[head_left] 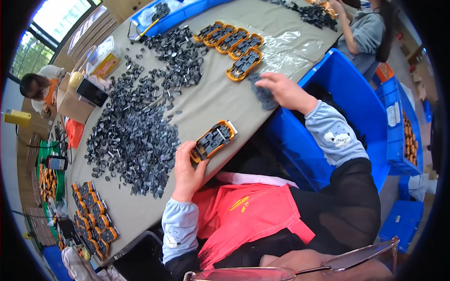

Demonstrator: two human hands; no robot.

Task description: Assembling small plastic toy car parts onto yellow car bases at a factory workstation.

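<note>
My left hand (186, 168) is closed on the rear end of an upturned toy car (214, 140) with an orange body and a black underside. It holds the car at the near edge of the table. Farther right, my right hand (286, 91) has its fingers against a dark grey toy car chassis (263, 92), blurred, at the table edge. Just beyond it lies an upturned orange toy car (244, 64), beside a row of similar cars (226, 35).
A heap of small black parts (136, 150) and black wheels (178, 61) covers the table's middle. More orange cars (93, 215) stand at the near left. A deep blue bin (347, 79) is by my right arm. Two other people (365, 35) sit around the table.
</note>
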